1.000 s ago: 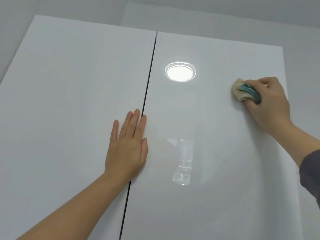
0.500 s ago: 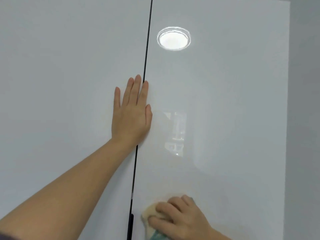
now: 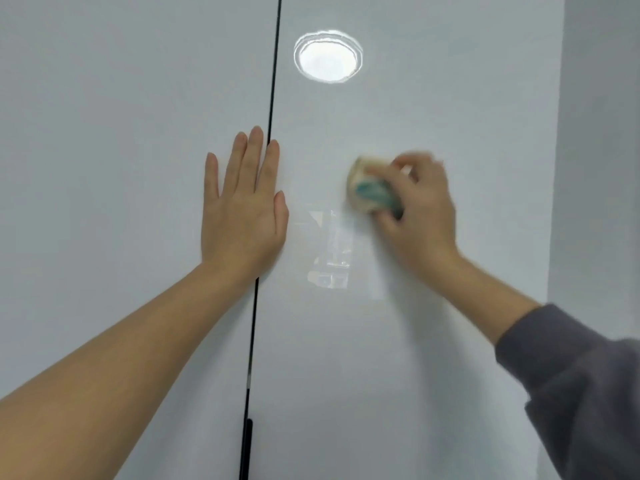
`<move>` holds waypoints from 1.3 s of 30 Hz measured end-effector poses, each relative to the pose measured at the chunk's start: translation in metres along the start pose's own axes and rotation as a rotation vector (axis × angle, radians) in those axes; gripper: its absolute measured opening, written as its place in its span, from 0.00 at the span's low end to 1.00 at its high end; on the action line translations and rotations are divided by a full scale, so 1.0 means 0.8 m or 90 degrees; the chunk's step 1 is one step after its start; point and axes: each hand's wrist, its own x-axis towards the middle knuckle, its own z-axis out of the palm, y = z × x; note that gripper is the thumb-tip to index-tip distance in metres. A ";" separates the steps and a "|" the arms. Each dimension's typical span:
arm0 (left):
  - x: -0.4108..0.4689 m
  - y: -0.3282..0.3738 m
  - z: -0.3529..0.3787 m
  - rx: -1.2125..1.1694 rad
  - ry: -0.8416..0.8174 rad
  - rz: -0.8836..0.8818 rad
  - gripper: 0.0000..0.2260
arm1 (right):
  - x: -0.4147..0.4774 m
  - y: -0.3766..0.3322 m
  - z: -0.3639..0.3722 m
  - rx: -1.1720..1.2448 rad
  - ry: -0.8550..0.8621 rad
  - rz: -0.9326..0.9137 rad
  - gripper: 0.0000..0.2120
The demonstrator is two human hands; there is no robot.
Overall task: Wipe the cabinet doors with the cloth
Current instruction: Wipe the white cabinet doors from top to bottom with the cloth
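the right hand point(image 3: 419, 216) grips a bunched cream and teal cloth point(image 3: 370, 192) with curled fingers and presses it on the glossy right cabinet door point(image 3: 415, 341), at 3 o'clock from the left hand point(image 3: 242, 209), which lies flat with straight fingers across the dark gap point(image 3: 268, 98) between the doors. the wiping seems about halfway: the left cabinet door point(image 3: 104, 168) is probably not yet wiped, though no marks show it.

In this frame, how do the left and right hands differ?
The left hand lies flat with straight fingers across the seam, mostly on the left door. The right hand curls round the cloth on the right door. The left hand looks sharp; the right hand is motion-blurred. Both are bare and at about the same height.
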 end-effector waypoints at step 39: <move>0.202 0.372 0.084 0.002 0.038 0.025 0.29 | 0.288 0.339 -0.111 0.505 0.136 0.371 0.15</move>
